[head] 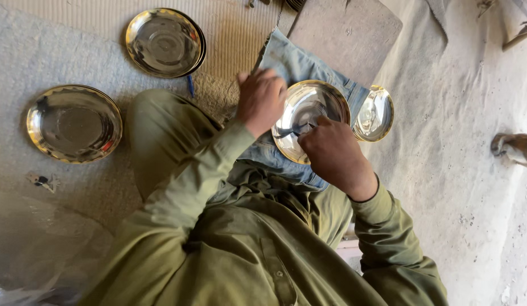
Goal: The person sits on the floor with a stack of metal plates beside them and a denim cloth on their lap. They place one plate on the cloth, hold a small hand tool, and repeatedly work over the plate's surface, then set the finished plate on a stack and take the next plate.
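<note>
Resting on folded denim [286,62], a steel plate [309,116] is steadied by the left hand [261,99], grip closed on its rim; the right hand [331,153] pinches a thin tool [294,134]. Three more plates [73,123] lie around on the floor.

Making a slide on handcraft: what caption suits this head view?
Left hand steadies a shiny metal plate on denim cloth while right hand works it with a thin tool.

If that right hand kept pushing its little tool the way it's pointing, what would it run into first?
The right hand points its thin tool left across the shiny metal plate, so probably the left hand holding the plate's rim, though depth is unclear.
</note>
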The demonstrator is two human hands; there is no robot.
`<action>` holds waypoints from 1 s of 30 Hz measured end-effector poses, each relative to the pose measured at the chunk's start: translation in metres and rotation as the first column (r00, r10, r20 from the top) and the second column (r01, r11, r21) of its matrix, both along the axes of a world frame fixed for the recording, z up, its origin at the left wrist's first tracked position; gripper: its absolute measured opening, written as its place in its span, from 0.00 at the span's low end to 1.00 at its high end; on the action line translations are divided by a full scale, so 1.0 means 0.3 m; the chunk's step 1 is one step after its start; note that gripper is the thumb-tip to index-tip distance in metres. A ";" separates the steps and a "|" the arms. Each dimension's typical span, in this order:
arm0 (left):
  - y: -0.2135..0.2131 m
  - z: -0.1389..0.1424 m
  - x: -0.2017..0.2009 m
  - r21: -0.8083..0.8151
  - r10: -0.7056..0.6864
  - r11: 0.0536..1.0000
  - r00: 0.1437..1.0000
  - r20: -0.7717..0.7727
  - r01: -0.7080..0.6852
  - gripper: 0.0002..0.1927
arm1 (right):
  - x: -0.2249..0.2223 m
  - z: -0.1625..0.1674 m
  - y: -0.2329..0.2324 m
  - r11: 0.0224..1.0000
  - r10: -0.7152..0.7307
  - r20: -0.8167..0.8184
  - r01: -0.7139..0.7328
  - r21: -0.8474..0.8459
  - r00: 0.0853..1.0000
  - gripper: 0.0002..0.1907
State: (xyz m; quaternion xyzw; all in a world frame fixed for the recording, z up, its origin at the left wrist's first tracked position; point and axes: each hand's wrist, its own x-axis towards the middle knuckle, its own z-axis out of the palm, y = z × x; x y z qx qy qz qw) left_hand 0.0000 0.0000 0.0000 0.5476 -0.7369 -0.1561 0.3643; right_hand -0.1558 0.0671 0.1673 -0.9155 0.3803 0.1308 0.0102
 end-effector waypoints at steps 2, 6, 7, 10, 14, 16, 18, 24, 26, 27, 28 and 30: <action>0.006 0.042 -0.019 -0.109 0.009 0.994 1.000 0.009 -0.008 0.10 | -0.011 0.001 0.017 1.000 -0.010 -0.003 0.010 0.003 1.000 0.04; 0.147 0.096 0.042 -0.170 0.061 0.984 0.998 0.028 -0.056 0.14 | -0.020 0.006 0.013 1.000 0.000 -0.008 0.000 0.014 1.000 0.05; 0.172 0.099 0.063 -0.048 0.013 0.999 1.000 0.023 -0.012 0.13 | -0.023 0.002 0.014 1.000 0.007 0.005 -0.007 -0.006 1.000 0.05; 0.233 0.044 0.075 0.196 -0.071 0.979 0.997 0.036 0.063 0.13 | -0.051 -0.046 0.036 1.000 0.018 0.013 -0.017 -0.018 1.000 0.04; -0.077 0.204 -0.019 0.000 -0.014 1.000 1.000 0.026 0.014 0.12 | -0.055 0.135 -0.059 1.000 0.006 -0.069 -0.005 0.020 0.998 0.05; -0.166 0.266 -0.073 -0.045 -0.094 0.994 0.995 0.016 0.095 0.13 | -0.038 0.183 -0.044 0.998 -0.016 -0.080 0.020 0.056 0.997 0.06; -0.173 0.319 -0.072 -0.137 -0.080 0.987 0.996 0.051 0.086 0.11 | -0.026 0.230 -0.045 0.997 -0.034 -0.054 0.037 0.061 0.998 0.06; 0.107 0.418 0.128 0.149 -0.068 0.987 0.991 0.114 0.051 0.11 | -0.009 0.334 -0.025 1.000 0.010 0.049 -0.011 0.021 0.999 0.06; 0.093 0.430 0.118 0.151 -0.081 0.986 0.990 0.111 0.064 0.10 | -0.022 0.362 -0.023 0.998 -0.007 0.049 0.004 0.056 0.999 0.06; 0.011 0.387 0.081 0.028 -0.047 0.999 0.994 0.096 0.045 0.09 | -0.028 0.328 -0.059 0.998 -0.011 0.047 0.008 0.060 0.999 0.06; -0.048 0.383 0.060 -0.104 -0.021 0.994 0.997 0.077 0.029 0.09 | -0.015 0.327 -0.054 0.998 -0.003 0.058 0.000 0.060 0.998 0.07; -0.211 0.426 -0.042 -0.010 -0.161 0.987 0.984 0.069 0.163 0.12 | -0.008 0.351 -0.059 0.998 0.007 0.081 -0.012 0.055 0.997 0.08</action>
